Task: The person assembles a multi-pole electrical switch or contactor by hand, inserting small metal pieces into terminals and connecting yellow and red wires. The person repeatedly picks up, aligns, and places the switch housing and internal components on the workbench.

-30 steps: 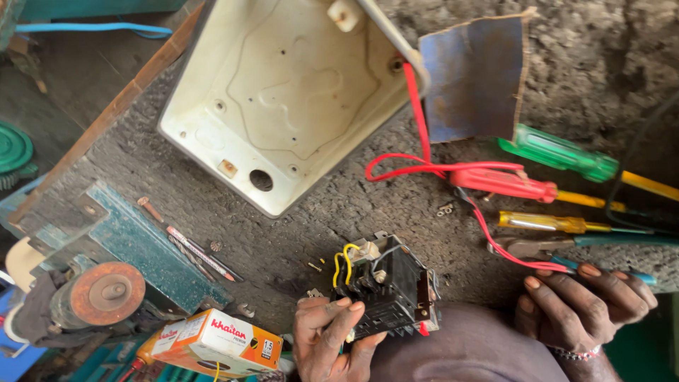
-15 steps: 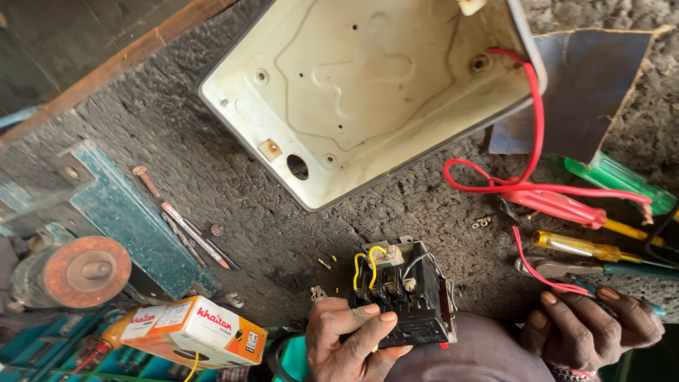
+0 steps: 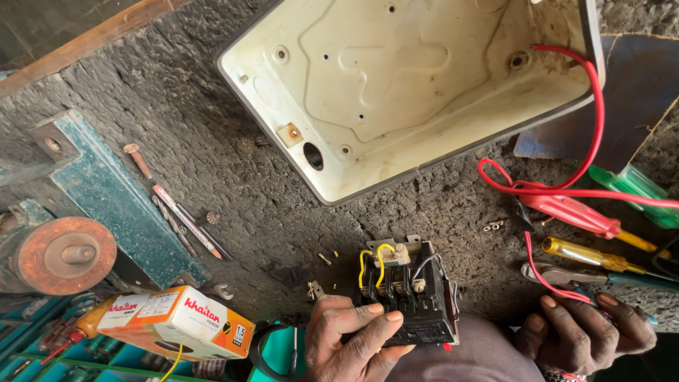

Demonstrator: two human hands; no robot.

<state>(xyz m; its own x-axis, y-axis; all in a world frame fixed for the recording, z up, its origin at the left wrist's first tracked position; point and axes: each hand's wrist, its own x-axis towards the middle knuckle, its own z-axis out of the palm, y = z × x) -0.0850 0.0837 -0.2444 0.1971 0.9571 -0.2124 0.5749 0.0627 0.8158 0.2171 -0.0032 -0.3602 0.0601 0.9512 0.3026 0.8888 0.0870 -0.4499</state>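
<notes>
The left hand comes up from the near edge, palm turned inward, fingers curled across the front of a black switch block and gripping it firmly; the thumb side sits low, half out of view. The block stands near centre on the rough grey bench, its far end showing yellow wire loops and a row of terminals.

Over on the right, the right hand rests knuckles up, fingers bent downward and bunched close over a thin red wire; whether it actually pinches that wire, I cannot tell.

Far side now: a cream plastic enclosure lies open, hollow side up, with a red cable running out of its right corner. Just right of the block lie a yellow-handled screwdriver, a red-handled tool and a green-handled screwdriver.

Near left, an orange and white carton sits beside a rusty wheel and a green metal bracket.
</notes>
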